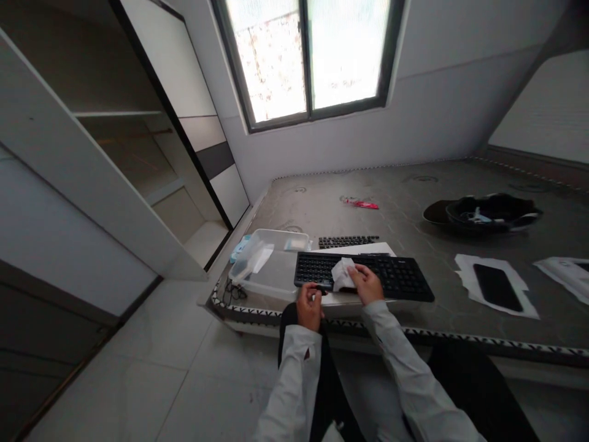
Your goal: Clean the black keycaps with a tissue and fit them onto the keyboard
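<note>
A black keyboard (400, 276) lies across a white sheet (384, 248) near the front edge of the bed. Pinched in my right hand (367, 285) is a crumpled white tissue (343, 274), which covers some keys in the middle of the keyboard. My left hand (310, 307) is closed at the keyboard's front left edge, fingers curled by a small dark piece (323, 290) too little to name. Behind the keyboard is a dark strip (350, 241) that looks like rows of loose keys. To the left stands a clear plastic tray (262, 283) with a white paper inside.
A black cap (483, 212) rests at the right of the bed (322, 202). Closer in, a phone (497, 286) lies on white paper. A red packet (363, 204) is farther back. Glasses (234, 292) sit by the left edge. An open wardrobe (138, 141) stands at left.
</note>
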`<state>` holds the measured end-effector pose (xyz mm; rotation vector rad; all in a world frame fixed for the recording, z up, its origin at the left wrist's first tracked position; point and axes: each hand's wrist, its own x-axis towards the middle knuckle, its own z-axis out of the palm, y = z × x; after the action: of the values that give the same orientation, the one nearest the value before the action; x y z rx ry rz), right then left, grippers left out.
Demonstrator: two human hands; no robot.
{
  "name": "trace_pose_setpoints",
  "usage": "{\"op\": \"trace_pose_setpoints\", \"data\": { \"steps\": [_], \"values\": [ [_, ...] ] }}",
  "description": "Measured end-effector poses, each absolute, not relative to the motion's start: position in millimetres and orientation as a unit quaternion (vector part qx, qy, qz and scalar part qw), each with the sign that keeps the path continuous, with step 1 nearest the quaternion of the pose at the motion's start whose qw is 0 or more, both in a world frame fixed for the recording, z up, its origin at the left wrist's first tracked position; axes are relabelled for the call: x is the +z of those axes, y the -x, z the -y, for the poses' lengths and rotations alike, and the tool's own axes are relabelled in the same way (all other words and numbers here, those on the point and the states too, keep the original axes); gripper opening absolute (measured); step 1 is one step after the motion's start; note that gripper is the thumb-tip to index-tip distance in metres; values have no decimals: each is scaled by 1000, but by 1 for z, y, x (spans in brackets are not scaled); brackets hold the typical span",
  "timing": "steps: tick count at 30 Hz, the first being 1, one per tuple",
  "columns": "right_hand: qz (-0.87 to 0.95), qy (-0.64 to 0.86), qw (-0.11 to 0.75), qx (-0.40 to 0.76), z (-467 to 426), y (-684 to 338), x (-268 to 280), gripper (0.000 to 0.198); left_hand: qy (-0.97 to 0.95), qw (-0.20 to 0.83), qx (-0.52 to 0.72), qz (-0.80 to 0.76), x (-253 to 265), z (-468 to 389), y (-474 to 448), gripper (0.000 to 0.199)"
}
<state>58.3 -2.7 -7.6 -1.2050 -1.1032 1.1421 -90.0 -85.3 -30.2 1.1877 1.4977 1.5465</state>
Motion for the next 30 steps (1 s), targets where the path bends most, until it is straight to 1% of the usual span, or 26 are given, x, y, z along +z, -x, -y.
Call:
{"op": "trace_pose_setpoints", "data": {
  "steps": [1,3,6,8,10,13,15,17,22,27,30],
  "values": [
    [493,522,532,448,-5,-55,-1,49,-453,336,594,-574,-31,85,90,23],
    [555,557,482,387,-19,-49,7,42,-452,336,594,-575,-32,85,91,27],
    [604,578,426,347,-29,-46,9,30,-451,336,590,-580,-33,85,92,34],
    [642,570,414,304,-26,-50,6,29,-459,329,578,-589,-31,85,94,36],
    [691,546,410,236,-17,-57,2,30,-480,309,562,-598,-28,86,95,37],
    [741,499,422,151,2,-68,-2,30,-533,269,552,-582,-21,88,95,35],
    [757,471,439,115,13,-74,-3,28,-563,260,545,-564,-17,88,94,32],
    [769,441,447,120,22,-78,-4,27,-577,269,531,-560,-15,88,92,30],
    [811,340,412,237,32,-83,-9,28,-575,293,505,-573,-19,83,87,26],
    [815,330,403,253,26,-89,-21,21,-572,310,483,-586,-26,78,83,24],
    [823,327,394,244,22,-96,-28,17,-574,339,472,-577,-27,75,79,27]
  ]
}}
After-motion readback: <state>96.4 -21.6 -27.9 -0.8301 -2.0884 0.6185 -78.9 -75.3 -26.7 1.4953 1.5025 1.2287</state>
